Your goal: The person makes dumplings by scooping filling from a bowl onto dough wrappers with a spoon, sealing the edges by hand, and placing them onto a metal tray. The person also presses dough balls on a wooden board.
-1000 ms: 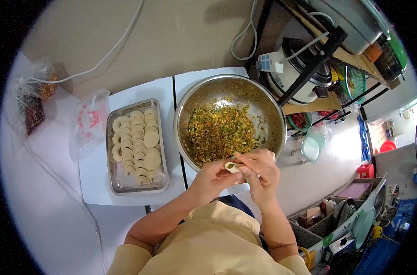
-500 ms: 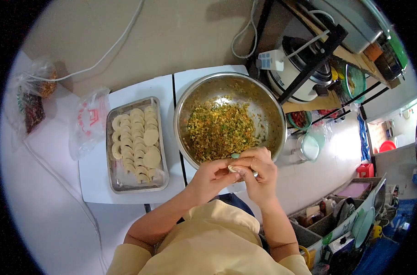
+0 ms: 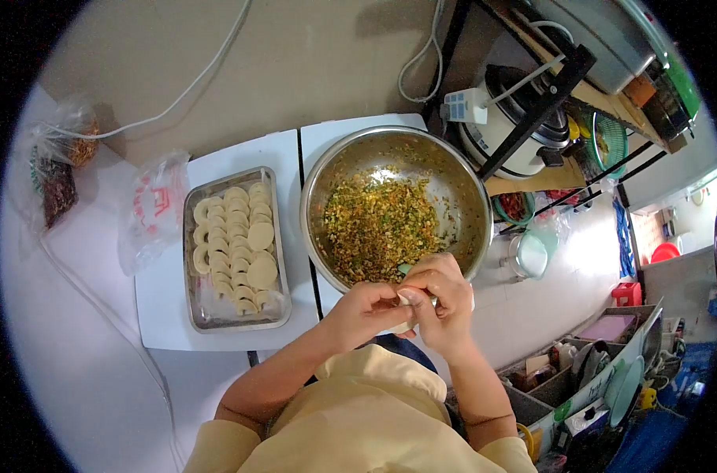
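Note:
At the near rim of a large steel bowl [image 3: 473, 185], my left hand [image 3: 365, 314] and my right hand [image 3: 443, 303] meet, both pinching one pale dough wrapper [image 3: 406, 323]. Fingers hide most of the wrapper. A green-tipped object, partly covered, shows by my right fingers. Chopped green and orange filling [image 3: 378, 225] lies in the bowl. Left of it is a metal tray [image 3: 281, 314] with rows of folded dumplings [image 3: 217, 244] and flat round wrappers [image 3: 261, 272] along its right side.
A clear plastic bag [image 3: 155, 209] with red print lies left of the tray. Further left are bagged foods [image 3: 59, 185]. On the right stand a rack with a rice cooker [image 3: 496, 146], a red stool [image 3: 627, 295] and storage boxes [image 3: 555, 378]. A white cable hangs along the wall.
The wrapper's open end, visible earlier, is now pinched between my fingers. Both hands have stayed together near the bowl's rim, with small finger shifts.

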### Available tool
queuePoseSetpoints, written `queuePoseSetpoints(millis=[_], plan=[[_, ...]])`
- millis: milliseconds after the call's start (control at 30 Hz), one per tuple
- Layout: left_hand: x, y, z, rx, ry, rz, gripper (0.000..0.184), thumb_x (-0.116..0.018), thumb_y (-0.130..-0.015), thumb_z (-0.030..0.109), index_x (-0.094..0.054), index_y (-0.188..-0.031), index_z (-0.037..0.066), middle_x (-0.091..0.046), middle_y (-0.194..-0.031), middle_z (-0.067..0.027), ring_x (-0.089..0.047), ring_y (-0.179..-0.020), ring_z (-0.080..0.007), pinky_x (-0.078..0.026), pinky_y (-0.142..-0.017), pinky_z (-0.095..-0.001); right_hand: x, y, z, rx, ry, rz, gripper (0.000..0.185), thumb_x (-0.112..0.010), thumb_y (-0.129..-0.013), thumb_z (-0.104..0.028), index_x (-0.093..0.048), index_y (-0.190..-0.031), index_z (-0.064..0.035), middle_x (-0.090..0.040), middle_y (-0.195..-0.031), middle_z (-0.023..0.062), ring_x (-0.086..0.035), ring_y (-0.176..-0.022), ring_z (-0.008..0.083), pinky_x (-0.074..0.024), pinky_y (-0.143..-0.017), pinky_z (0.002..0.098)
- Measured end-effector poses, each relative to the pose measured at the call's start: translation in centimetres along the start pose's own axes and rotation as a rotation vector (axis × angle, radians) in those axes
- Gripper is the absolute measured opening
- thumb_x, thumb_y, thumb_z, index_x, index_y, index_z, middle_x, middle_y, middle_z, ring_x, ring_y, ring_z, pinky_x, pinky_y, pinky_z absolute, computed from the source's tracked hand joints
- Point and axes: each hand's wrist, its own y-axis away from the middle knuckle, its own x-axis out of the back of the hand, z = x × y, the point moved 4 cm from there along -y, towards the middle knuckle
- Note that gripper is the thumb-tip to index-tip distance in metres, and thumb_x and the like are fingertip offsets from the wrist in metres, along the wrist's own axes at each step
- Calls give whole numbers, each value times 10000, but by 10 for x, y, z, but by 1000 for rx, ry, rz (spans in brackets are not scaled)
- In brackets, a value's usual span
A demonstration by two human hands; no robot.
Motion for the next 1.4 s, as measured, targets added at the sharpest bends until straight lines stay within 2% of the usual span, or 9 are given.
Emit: queuePoseSetpoints(millis=[333,533,633,733,900,1033,1100,1200,1400], plan=[[5,5,-3,82,105,-29,201,-574,-898,122,-591,-1015,-41,-619,-901,-54,-635,-812,-138,-542,-686,-259,-12,-1,8,-180,-198,-127,87,-621,-755,-40,-676,-822,-32,-653,-828,87,-590,-803,245,-420,-773,337],[18,17,4,172,-17,14,235,-580,-892,134,-576,-1069,-20,-619,-972,-53,-614,-873,-128,-491,-750,-261,-23,-7,2,-25,-30,-212,161,-610,-823,-132,-683,-866,6,-663,-935,123,-595,-878,206,-445,-769,315],[24,22,5,30,144,117,249,-588,-885,136,-572,-1083,-15,-618,-998,-53,-592,-894,-118,-459,-792,-260,-33,-2,3,-504,-635,-12,412,-430,-954,-287,-629,-1026,66,-642,-1060,129,-597,-872,196,-448,-808,328],[30,29,10,-52,146,183,275,-616,-856,110,-581,-1105,0,-640,-968,-57,-597,-903,-120,-478,-817,-278,-46,1,6,-417,-767,-8,359,-465,-938,-252,-637,-1012,55,-630,-1091,128,-594,-909,205,-457,-824,319],[39,43,8,-4,101,165,300,-597,-866,89,-552,-1146,-10,-632,-993,-73,-607,-926,-149,-484,-849,-293,-64,-2,-12,-290,-451,4,104,-599,-817,-31,-683,-862,11,-667,-988,132,-600,-923,217,-433,-841,325],[49,55,9,-25,142,175,325,-587,-872,77,-521,-1176,-17,-622,-1016,-87,-610,-956,-172,-498,-875,-322,-76,-9,-23,-78,-232,-85,152,-576,-838,-67,-675,-905,26,-652,-1057,135,-592,-957,225,-433,-850,324],[54,62,9,-42,188,201,346,-591,-869,76,-507,-1191,-18,-616,-1034,-92,-609,-960,-174,-504,-873,-329,-84,-8,-22,-392,-575,-77,205,-547,-861,-106,-666,-947,37,-622,-1134,146,-581,-997,240,-425,-878,344],[60,70,13,-120,289,252,348,-597,-864,59,-506,-1189,-30,-605,-1047,-83,-600,-965,-158,-511,-859,-309,-94,-8,-24,-258,-620,-39,255,-521,-884,-146,-651,-994,44,-590,-1193,149,-564,-1042,254,-410,-907,368],[75,87,15,-137,300,289,316,-606,-860,49,-525,-1150,-47,-613,-1034,-89,-614,-918,-146,-521,-832,-280,-114,-14,-34,-79,-269,-53,255,-512,-888,-159,-641,-975,44,-652,-1027,166,-601,-938,283,-426,-866,366]])
